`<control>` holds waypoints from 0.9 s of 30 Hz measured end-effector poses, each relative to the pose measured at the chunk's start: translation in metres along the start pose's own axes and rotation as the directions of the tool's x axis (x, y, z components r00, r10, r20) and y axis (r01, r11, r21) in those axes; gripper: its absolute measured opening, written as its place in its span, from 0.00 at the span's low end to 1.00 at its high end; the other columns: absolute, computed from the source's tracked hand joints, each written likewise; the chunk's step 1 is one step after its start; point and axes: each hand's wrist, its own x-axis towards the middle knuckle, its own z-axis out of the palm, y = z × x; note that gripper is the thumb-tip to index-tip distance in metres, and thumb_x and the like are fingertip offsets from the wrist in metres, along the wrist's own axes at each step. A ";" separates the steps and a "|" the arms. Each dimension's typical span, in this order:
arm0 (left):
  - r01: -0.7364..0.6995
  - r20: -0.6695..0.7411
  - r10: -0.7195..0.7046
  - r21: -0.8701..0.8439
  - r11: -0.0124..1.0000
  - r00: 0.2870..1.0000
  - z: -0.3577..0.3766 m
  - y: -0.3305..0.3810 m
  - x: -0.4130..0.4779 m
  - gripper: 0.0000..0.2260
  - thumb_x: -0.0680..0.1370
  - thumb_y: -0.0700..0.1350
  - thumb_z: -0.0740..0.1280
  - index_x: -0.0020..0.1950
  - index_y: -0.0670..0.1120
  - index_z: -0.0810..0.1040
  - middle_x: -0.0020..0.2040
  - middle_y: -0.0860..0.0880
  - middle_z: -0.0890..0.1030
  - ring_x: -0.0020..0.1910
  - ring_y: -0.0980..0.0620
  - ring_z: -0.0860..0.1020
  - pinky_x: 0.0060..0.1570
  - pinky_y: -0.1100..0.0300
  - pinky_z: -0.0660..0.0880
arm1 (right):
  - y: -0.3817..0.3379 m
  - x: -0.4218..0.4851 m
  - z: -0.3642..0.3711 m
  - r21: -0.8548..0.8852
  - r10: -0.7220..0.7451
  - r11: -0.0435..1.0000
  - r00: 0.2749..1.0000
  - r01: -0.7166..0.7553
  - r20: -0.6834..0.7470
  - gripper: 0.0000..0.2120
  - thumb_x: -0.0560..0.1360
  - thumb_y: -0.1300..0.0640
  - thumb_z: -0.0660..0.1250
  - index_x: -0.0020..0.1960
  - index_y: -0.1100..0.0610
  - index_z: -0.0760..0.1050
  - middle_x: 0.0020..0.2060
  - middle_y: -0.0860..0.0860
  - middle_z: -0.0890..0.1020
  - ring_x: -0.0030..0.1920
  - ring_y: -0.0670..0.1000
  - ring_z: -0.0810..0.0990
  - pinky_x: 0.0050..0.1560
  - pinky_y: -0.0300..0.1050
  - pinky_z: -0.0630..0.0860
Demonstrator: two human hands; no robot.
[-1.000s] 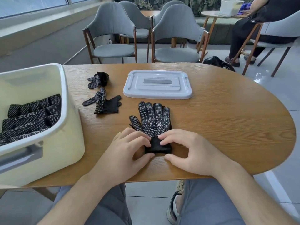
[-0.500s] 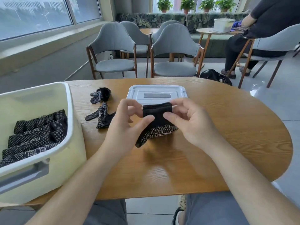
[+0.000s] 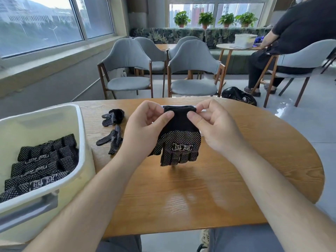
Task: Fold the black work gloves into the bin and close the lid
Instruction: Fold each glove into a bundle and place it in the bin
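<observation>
Since half a second ago you have raised the glove [image 3: 180,139] and let it drop open. It was bunched between your hands, and now it hangs full length, cuff uppermost and fingers pointing down. The dotted side with the white printed mark faces you. It is clear of the tabletop [image 3: 236,179], in the air above its middle.

Your left grip [image 3: 145,128] is clamped on the left corner of the cuff, thumb in front and fingertips curled behind. Your right grip [image 3: 216,128] pinches the right corner the same way.

Behind the glove and your hands only a pale sliver of the lid [image 3: 204,110] shows; the rest is hidden.

To the left of your left wrist, a bunched glove [image 3: 113,116] lies on the wood farther from you. A sprawled glove [image 3: 111,140] lies nearer, apart from it.

Farther left the bin [image 3: 81,142] stands open at the tabletop's left edge, with a grey handle on its near wall. Folded gloves [image 3: 45,160] lie in rows inside it, dotted sides up.

Beyond the tabletop stand grey padded chairs [image 3: 127,70] with wooden legs, and a black bag [image 3: 238,96] lies on the floor to their right. At the far right a person [image 3: 291,42] in dark clothes sits at another small table. Potted plants [image 3: 205,19] line the window sill at the back.
</observation>
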 end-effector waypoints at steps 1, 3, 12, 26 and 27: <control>-0.016 -0.015 0.016 0.038 0.999 1.000 0.000 0.000 -0.001 0.07 0.77 0.47 0.74 0.47 0.49 0.77 0.43 0.46 0.83 0.40 0.52 0.78 0.43 0.48 0.77 | 0.000 0.000 0.000 -0.013 -0.001 1.000 1.000 0.001 0.002 0.06 0.81 0.54 0.69 0.52 0.48 0.71 0.42 0.47 0.88 0.44 0.48 0.86 0.43 0.46 0.81; -0.023 -0.041 0.028 0.120 0.993 0.999 -0.002 0.001 -0.002 0.08 0.77 0.49 0.74 0.51 0.53 0.77 0.42 0.51 0.84 0.36 0.57 0.76 0.42 0.56 0.76 | -0.001 0.000 -0.001 0.000 0.026 1.000 1.000 -0.026 0.017 0.09 0.80 0.54 0.70 0.57 0.47 0.73 0.43 0.47 0.88 0.45 0.46 0.87 0.43 0.39 0.80; -0.016 -0.084 0.035 0.213 0.977 0.996 0.006 0.005 0.022 0.05 0.81 0.43 0.69 0.52 0.54 0.76 0.50 0.55 0.83 0.39 0.57 0.85 0.41 0.60 0.78 | -0.005 0.035 0.011 0.006 0.099 0.995 0.995 -0.099 0.035 0.04 0.81 0.60 0.68 0.54 0.53 0.79 0.50 0.48 0.86 0.46 0.48 0.88 0.42 0.42 0.82; -0.551 0.507 0.281 0.528 0.646 0.815 -0.021 -0.100 -0.041 0.10 0.75 0.41 0.76 0.54 0.46 0.81 0.40 0.68 0.69 0.43 0.60 0.69 0.48 0.63 0.73 | 0.099 -0.041 0.028 -0.526 -0.104 0.819 0.962 0.228 0.254 0.06 0.73 0.56 0.74 0.49 0.49 0.82 0.51 0.42 0.82 0.53 0.48 0.80 0.55 0.52 0.78; -0.582 0.522 0.313 0.501 0.640 0.793 -0.022 -0.099 -0.044 0.10 0.75 0.41 0.75 0.55 0.45 0.82 0.41 0.68 0.70 0.43 0.60 0.69 0.48 0.67 0.70 | 0.099 -0.047 0.028 -0.532 -0.114 0.814 0.962 0.233 0.246 0.06 0.73 0.56 0.74 0.50 0.50 0.83 0.52 0.42 0.82 0.54 0.49 0.79 0.56 0.52 0.77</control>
